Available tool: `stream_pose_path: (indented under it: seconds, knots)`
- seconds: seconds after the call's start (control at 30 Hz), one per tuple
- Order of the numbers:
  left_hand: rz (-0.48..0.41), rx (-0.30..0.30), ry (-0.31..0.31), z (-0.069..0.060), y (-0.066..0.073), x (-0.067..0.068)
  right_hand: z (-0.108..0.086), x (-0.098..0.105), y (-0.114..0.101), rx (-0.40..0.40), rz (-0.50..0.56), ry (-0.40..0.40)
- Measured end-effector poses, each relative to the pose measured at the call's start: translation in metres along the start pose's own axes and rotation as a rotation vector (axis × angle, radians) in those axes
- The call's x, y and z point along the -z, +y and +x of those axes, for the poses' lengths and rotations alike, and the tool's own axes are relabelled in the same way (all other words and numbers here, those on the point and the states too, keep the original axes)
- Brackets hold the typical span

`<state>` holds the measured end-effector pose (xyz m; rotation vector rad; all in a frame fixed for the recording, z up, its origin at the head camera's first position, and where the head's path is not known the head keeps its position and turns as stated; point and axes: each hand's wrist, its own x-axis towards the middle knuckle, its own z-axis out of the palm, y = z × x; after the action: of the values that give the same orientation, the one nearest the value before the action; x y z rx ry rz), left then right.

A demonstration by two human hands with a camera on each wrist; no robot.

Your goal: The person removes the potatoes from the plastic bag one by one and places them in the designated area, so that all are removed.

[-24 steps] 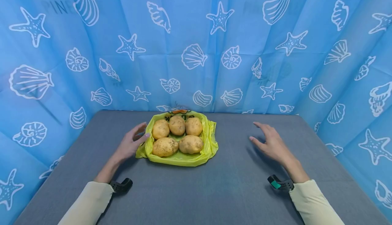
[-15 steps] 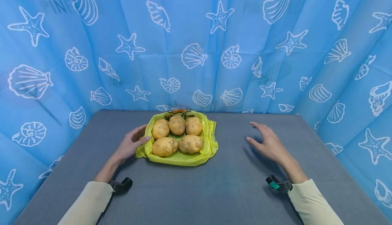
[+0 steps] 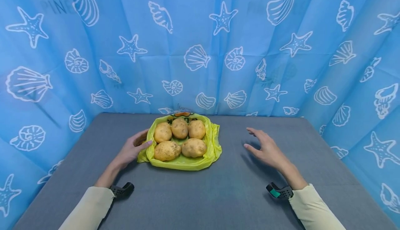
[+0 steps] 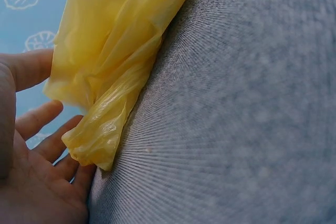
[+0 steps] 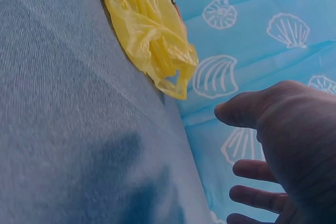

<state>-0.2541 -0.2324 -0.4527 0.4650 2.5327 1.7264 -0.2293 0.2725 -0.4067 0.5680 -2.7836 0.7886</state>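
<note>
Several potatoes [image 3: 167, 150] lie in a yellow-green plastic bag [image 3: 215, 147] whose rolled-down rim stands around them. My left hand [image 3: 129, 150] is at the bag's left side, its thumb reaching to the rim. In the left wrist view the thumb touches the yellow plastic [image 4: 115, 40], and the loosely bent fingers lie by its twisted end without curling round it. To the right of the bag, apart from it, my right hand [image 3: 268, 150] hovers over the table with relaxed fingers and nothing in them. The right wrist view shows the bag's loose handle end [image 5: 157, 51] ahead of the thumb.
A grey cloth-covered table [image 3: 200, 202] extends under everything. Behind it and at both sides hangs a blue curtain [image 3: 200, 21] printed with white shells and starfish. Dark bands [image 3: 122, 190] sit on both wrists.
My right hand has moved left, closer to the bag. My left hand has come slightly closer to the bag's left side. The bag and potatoes stay in place.
</note>
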Motion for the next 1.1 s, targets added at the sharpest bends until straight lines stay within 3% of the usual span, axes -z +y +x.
stream_pose_path:
  seconds: [0.23,0.63,0.87,1.1]
  knots:
    - [-0.021,0.012,-0.001,-0.002,0.000,0.000,0.006,-0.005,-0.015,0.002,0.046,-0.018]
    - [-0.012,0.016,0.010,-0.001,0.000,-0.001,0.027,-0.023,-0.060,0.151,0.227,-0.047]
    - [-0.016,0.024,0.014,-0.002,0.001,-0.001,0.044,-0.042,-0.093,0.214,0.382,-0.073]
    - [-0.004,0.014,0.015,-0.001,0.005,0.000,0.059,-0.065,-0.110,0.247,0.436,-0.109]
